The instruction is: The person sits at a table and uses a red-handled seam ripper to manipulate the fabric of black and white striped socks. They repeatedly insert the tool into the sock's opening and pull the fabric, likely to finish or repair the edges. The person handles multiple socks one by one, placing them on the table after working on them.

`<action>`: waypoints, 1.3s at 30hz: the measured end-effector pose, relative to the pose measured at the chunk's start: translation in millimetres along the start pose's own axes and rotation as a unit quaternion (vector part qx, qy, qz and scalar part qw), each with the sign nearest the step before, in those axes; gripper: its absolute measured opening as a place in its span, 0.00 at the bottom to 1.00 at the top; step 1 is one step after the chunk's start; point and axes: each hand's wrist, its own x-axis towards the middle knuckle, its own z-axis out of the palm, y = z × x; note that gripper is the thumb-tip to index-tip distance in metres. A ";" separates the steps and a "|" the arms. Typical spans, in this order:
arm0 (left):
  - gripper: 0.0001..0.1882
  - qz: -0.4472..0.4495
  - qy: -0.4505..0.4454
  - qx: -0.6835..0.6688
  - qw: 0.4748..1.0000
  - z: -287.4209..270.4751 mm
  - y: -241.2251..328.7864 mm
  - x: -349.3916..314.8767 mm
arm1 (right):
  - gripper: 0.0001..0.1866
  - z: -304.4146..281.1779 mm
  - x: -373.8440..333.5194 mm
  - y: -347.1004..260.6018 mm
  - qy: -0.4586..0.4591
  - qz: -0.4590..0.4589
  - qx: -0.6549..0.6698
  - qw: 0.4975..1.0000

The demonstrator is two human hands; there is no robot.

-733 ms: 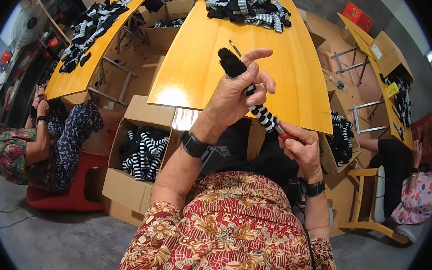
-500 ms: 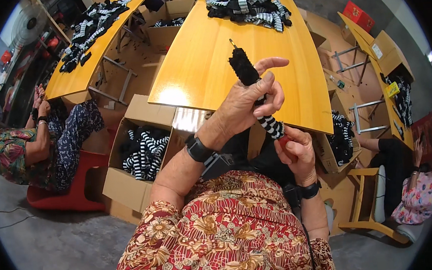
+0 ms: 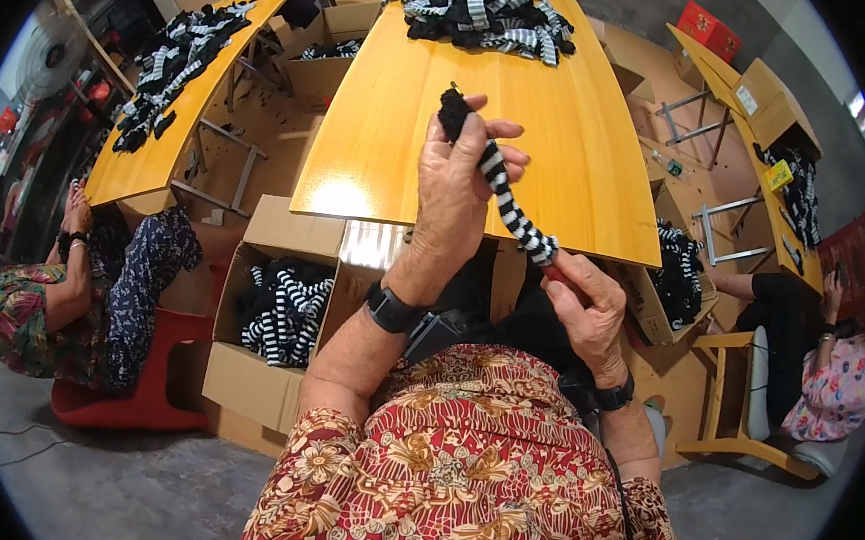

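Currently, long black-and-white striped knit tube (image 3: pixel 511 204) with fuzzy black end (image 3: pixel 453 115) held above near edge of yellow wooden worktop (image 3: pixel 364 144). Left hand (image 3: pixel 452 183) pinches black end, outer fingers spread; right hand (image 3: pixel 591 304) wraps red handle (image 3: pixel 555 274) at lower end. Judged best: straighten bend, align handle with tube, grip lightly.

Approx. count: 2 bare hands, L hand (image 3: pixel 457 188) & R hand (image 3: pixel 594 311); 1 blk/wht striped knit tube (image 3: pixel 504 200); 1 red tool handle (image 3: pixel 554 273); 3 yellow wood tables (image 3: pixel 364 144); 3 piles of striped knit pieces (image 3: pixel 485 15); min. 4 open cardboard boxes (image 3: pixel 250 390); 2 co-workers (image 3: pixel 29 308); 1 red plastic chair (image 3: pixel 140 393); 1 wood-frame chair (image 3: pixel 726 342); 1 red carton (image 3: pixel 709 30); 1 fan (image 3: pixel 52 58).
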 end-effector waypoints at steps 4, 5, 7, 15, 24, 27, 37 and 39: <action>0.17 0.015 0.031 -0.078 0.996 -10.2 -2.1 8.9 | 0.20 10.5 1.8 -4.1 0.009 -0.087 -0.089 0.992; 0.17 0.017 0.044 -0.077 0.996 -7.5 -4.5 10.1 | 0.20 14.9 1.0 -1.4 0.021 -0.098 -0.100 0.990; 0.16 0.024 0.053 -0.065 0.996 -8.1 -13.4 13.4 | 0.19 20.7 1.5 2.2 0.038 -0.118 -0.114 0.986; 0.15 -0.003 0.092 -0.046 0.995 -17.3 -12.6 19.1 | 0.17 14.1 10.6 0.4 0.067 -0.107 -0.098 0.987; 0.08 0.014 0.071 0.090 0.993 -33.5 0.9 22.3 | 0.21 16.6 8.7 3.9 0.054 -0.171 -0.212 0.961; 0.07 0.041 0.077 0.123 0.989 -37.2 1.6 23.9 | 0.23 17.7 7.5 5.5 0.053 -0.181 -0.247 0.950; 0.04 0.123 0.118 0.161 0.972 -43.2 -11.9 28.6 | 0.25 25.2 4.2 11.0 0.064 -0.184 -0.300 0.934; 0.04 0.116 0.119 0.180 0.970 -46.9 -13.2 30.6 | 0.26 24.3 5.1 10.2 0.067 -0.198 -0.323 0.923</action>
